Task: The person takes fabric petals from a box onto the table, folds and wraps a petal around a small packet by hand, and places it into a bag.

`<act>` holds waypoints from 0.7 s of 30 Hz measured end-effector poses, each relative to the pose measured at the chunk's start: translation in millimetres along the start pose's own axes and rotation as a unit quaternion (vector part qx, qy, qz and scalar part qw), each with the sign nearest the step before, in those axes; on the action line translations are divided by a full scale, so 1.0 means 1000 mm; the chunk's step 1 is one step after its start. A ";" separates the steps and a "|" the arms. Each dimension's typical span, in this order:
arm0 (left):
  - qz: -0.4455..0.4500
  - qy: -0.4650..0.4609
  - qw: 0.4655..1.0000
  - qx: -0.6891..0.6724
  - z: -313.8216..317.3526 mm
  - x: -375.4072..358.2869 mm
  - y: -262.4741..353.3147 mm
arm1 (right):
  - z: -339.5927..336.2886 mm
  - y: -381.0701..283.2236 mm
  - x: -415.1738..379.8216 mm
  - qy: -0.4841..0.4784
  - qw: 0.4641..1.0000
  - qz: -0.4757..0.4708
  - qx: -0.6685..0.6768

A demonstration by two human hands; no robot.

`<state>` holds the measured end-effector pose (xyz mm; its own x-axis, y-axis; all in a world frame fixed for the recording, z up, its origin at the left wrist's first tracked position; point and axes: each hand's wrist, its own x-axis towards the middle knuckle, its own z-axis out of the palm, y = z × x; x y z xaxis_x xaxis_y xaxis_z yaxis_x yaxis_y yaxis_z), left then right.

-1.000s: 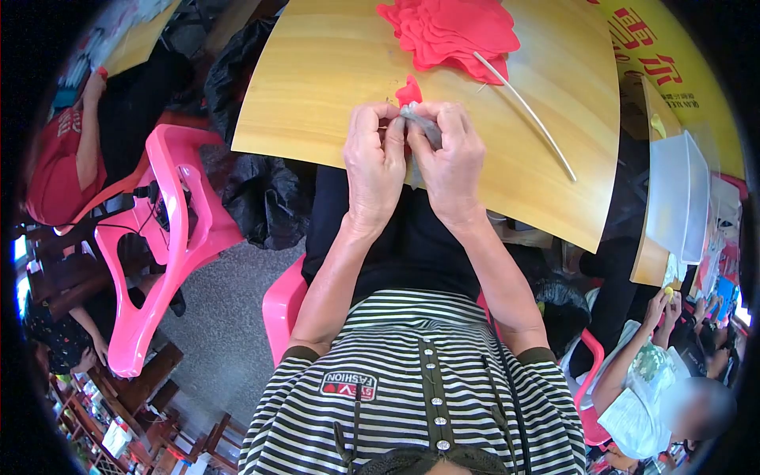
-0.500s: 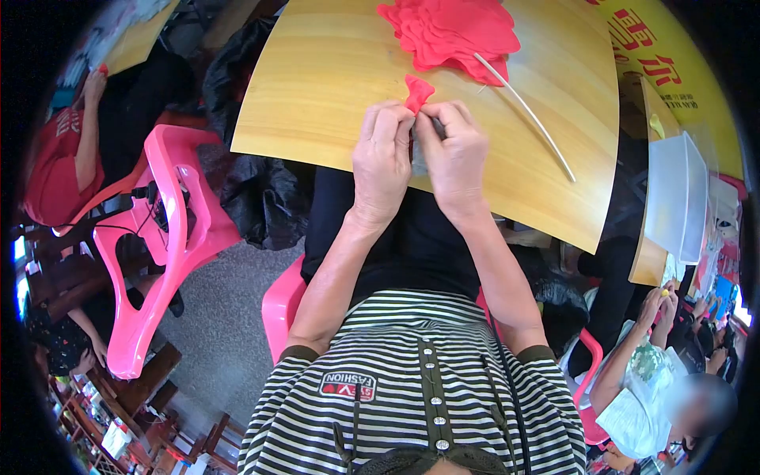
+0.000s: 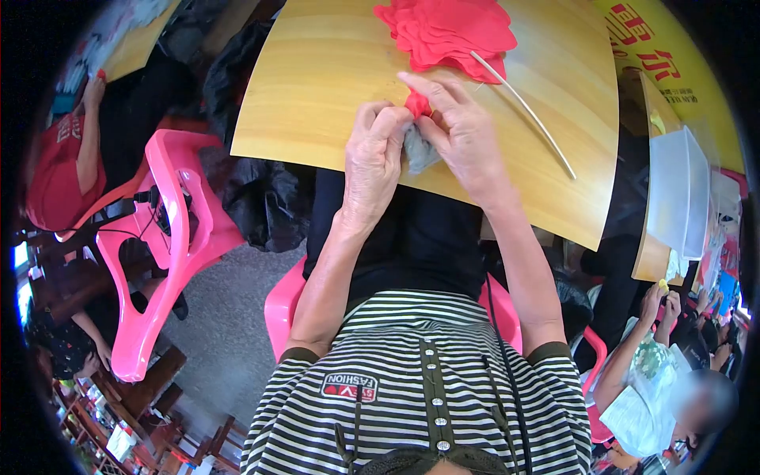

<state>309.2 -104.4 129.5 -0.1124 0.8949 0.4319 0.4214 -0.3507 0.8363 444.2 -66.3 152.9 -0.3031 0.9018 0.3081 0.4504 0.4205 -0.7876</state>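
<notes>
My left hand point(image 3: 375, 154) pinches a small gathered red fabric petal point(image 3: 417, 104) near the table's front edge. My right hand point(image 3: 469, 138) is on the petal's other side, its thumb against it and its forefinger stretched over the top; the exact contact is partly hidden. Below the petal, between my hands, shows a greyish soft bundle point(image 3: 419, 153). Farther back on the wooden table point(image 3: 317, 87) lies a stack of flat red fabric petals point(image 3: 451, 32) with wavy edges. A thin pale stick point(image 3: 526, 115) rests with one end on the stack.
A pink plastic chair point(image 3: 178, 237) stands to the left beside a black plastic bag point(image 3: 269, 202). On the right, a translucent bin point(image 3: 679, 194) sits by another table, with a person point(image 3: 645, 380) working there. Another person in red point(image 3: 63, 170) is at far left.
My right hand has shifted its grip, with the forefinger now reaching over the petal's top. The petal looks more covered, and the greyish bundle below shows more.
</notes>
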 end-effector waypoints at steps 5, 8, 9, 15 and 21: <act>-0.040 -0.067 0.997 -0.001 -0.006 0.004 0.006 | 0.004 0.005 -0.006 0.038 0.982 -0.054 -0.174; -0.028 -0.090 0.995 0.024 -0.010 0.007 0.009 | 0.005 -0.002 -0.005 0.055 0.972 -0.035 -0.225; -0.012 -0.089 0.995 0.039 -0.008 0.008 0.008 | 0.005 -0.003 -0.005 0.059 0.970 -0.026 -0.235; -0.007 -0.070 0.995 0.067 0.003 0.002 0.002 | -0.010 0.002 -0.009 -0.014 0.984 0.110 0.141; -0.092 -0.073 0.993 -0.011 -0.001 0.002 0.013 | -0.017 0.008 -0.001 -0.050 0.995 0.058 0.061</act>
<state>313.8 -107.7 141.3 -0.0531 0.9745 0.2182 0.3854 -0.1816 0.9047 461.7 -62.2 155.6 -0.3397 0.9267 0.1609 0.3838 0.2928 -0.8758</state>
